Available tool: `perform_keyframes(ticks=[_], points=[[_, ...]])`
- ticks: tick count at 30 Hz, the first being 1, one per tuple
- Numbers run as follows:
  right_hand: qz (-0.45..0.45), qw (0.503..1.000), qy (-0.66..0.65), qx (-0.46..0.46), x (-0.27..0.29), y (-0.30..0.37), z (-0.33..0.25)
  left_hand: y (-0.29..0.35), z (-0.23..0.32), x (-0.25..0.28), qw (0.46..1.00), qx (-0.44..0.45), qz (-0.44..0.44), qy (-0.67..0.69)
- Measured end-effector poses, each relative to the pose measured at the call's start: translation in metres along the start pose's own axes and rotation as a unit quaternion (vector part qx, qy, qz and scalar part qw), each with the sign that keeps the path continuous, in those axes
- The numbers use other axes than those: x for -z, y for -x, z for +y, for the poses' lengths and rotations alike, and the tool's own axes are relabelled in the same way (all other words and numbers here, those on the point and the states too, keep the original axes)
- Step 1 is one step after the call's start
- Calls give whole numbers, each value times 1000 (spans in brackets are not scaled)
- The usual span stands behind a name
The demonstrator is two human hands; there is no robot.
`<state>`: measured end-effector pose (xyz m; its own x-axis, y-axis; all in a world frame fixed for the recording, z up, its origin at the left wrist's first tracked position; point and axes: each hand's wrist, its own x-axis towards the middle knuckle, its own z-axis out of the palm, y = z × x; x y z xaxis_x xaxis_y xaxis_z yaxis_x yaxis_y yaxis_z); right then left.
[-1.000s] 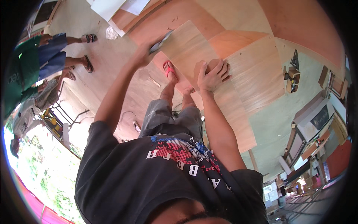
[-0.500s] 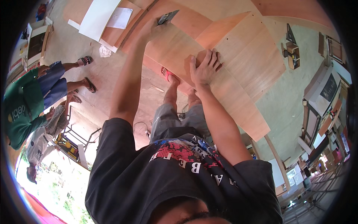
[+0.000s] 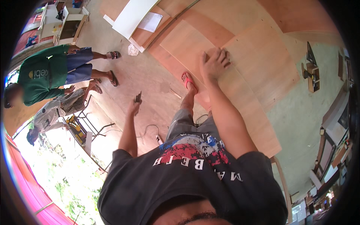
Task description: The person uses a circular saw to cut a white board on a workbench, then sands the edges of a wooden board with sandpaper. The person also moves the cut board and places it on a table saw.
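Note:
My left hand (image 3: 134,107) is closed around a putty knife (image 3: 138,97), out over the floor to the left of the panels and away from the wood. The tool is seen nearly edge-on, with its dark end pointing up. My right hand (image 3: 215,66) is over a long pale plywood panel (image 3: 240,90), fingers apart and a little bent, slightly blurred. Whether its fingertips touch the wood I cannot tell. The long panel lies across a wider plywood sheet (image 3: 273,60).
Two people stand at the left, one in a green shirt (image 3: 45,71). White boards and a paper (image 3: 150,21) lie at the top. A wooden box with tools (image 3: 312,77) sits on the floor at right. A cable (image 3: 150,127) runs near my legs.
My left hand has swung back from the panel's far end to the left, still holding the putty knife. My right hand stays over the panel, fingers slightly more bent. The whole view has shifted.

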<state>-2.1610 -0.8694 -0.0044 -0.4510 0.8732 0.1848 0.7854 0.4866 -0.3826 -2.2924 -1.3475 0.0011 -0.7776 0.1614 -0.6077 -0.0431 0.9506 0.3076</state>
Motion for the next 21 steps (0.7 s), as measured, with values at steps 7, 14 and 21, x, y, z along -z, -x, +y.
perform_keyframes(ticks=[7,14,21], points=[[-14,987,-102,120,5,12,49,110,204,-81,974,-189,128,15],[23,971,-229,69,123,48,225,100,387,-184,884,-417,99,-186],[98,938,4,-332,304,257,502,104,358,-206,876,-381,92,-281]])
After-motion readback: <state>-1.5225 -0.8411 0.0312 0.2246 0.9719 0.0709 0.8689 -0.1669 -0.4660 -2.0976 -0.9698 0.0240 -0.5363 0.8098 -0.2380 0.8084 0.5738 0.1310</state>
